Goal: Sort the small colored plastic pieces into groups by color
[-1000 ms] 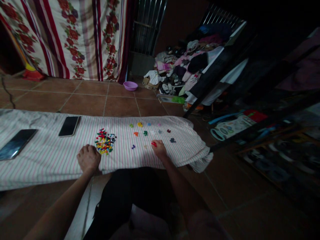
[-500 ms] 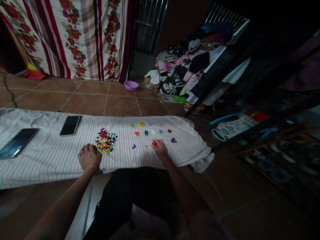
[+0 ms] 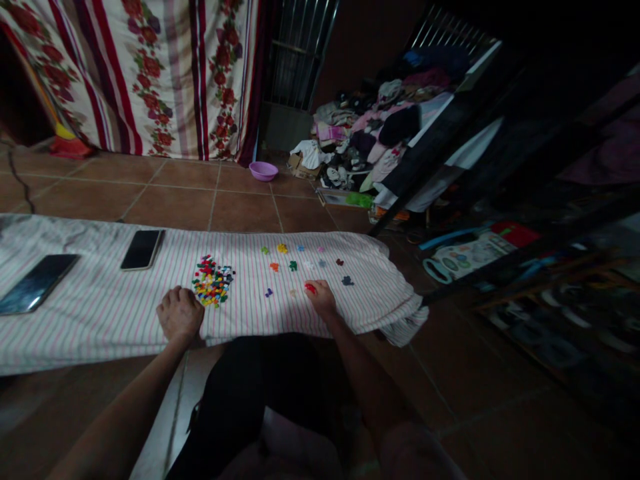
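My right hand (image 3: 323,300) is at the near side of the striped cloth, its fingers closed around small red pieces (image 3: 310,288). Whether these pieces touch the cloth is hard to tell. My left hand (image 3: 180,315) rests on the cloth with curled fingers, their inside hidden. Just right of it lies a mixed pile of small coloured pieces (image 3: 213,283). Sorted by colour, little groups lie around my right hand: yellow pieces (image 3: 283,248), orange pieces (image 3: 274,267), dark green pieces (image 3: 293,266), purple pieces (image 3: 269,293), beige pieces (image 3: 293,293) and dark grey pieces (image 3: 347,281).
Two phones, a nearer phone (image 3: 39,283) and a smaller phone (image 3: 143,250), lie on the striped cloth (image 3: 110,300) at left. On the tiled floor beyond are a purple basin (image 3: 263,171) and a heap of clothes (image 3: 373,127). A dark post (image 3: 425,170) slants at right.
Both hands hold nearly the same place and pose. The whole view has shifted very slightly; the pile and colour groups look unchanged.
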Motion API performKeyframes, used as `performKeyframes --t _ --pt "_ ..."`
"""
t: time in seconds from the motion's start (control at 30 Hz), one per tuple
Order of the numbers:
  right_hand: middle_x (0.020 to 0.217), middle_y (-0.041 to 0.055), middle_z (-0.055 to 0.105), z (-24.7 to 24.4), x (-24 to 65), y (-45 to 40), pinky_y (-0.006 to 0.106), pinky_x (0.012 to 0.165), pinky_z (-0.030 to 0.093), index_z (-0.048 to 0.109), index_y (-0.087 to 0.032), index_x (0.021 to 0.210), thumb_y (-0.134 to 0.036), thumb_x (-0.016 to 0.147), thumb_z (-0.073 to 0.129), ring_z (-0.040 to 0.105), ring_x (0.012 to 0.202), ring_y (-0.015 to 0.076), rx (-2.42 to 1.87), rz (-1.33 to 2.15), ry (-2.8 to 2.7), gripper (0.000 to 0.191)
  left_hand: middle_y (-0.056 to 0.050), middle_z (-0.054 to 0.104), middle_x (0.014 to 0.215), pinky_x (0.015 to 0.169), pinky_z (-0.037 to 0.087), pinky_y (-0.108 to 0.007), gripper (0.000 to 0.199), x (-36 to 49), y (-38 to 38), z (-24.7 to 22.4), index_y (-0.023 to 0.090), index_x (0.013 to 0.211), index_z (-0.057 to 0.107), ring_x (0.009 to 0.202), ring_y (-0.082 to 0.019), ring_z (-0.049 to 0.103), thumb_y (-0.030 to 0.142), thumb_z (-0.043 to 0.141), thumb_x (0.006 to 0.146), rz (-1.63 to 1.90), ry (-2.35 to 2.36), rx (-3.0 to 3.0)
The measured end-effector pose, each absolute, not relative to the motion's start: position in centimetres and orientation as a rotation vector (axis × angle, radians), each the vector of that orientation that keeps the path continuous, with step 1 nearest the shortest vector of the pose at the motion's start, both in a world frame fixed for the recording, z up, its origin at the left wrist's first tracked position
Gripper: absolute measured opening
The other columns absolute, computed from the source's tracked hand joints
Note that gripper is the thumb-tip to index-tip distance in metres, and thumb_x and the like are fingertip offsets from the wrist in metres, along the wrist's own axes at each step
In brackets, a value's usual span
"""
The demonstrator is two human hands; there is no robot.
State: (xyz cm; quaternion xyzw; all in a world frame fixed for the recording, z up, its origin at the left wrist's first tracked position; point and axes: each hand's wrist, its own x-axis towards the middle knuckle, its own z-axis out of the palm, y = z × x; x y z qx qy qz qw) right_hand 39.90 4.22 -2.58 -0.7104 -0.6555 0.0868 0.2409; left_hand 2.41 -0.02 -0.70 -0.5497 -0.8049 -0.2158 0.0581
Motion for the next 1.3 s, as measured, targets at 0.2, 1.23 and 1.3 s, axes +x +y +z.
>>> performKeyframes --t 0.2,1.23,1.3 --pt "0.107 0.0093 0.061 -2.6 40.0 4.2 0.033 0.088 0.049 0.067 -0.018 0.113 -0.028 0.080 0.058 0.059 0.093 0.0195 -1.925 0.233 -1.751 0.035 -0.016 0.059 0.115 0.087 0.034 -0.042 0.028 2.2 0.1 -1.2 0.014 0.099 0.059 0.108 -0.029 0.050 0.024 0.038 0.085 -0.675 -2.417 -1.665" --pt "0.098 0.0046 0.065 -0.2 21.8 6.1 0.031 0.091 0.045 0.071 -0.023 0.101 -0.019 0.092 0.049 0.057 0.097 0.0172 -1.296 0.372 -2.234 0.024 -0.017 0.058 0.119 0.088 0.033 -0.044 0.027 2.1 0.3 -1.3 0.014 0.100 0.060 0.114 -0.030 0.046 0.022 0.040 0.085 -0.671 -2.444 -1.696" --pt "0.100 0.0049 0.066 0.2 20.1 7.0 0.032 0.093 0.043 0.071 -0.023 0.102 -0.019 0.093 0.051 0.056 0.099 0.0179 -1.282 0.375 -2.297 0.023 -0.018 0.058 0.120 0.089 0.033 -0.043 0.027 2.2 0.3 -1.3 0.013 0.100 0.059 0.116 -0.030 0.046 0.022 0.038 0.086 -0.678 -2.435 -1.700"
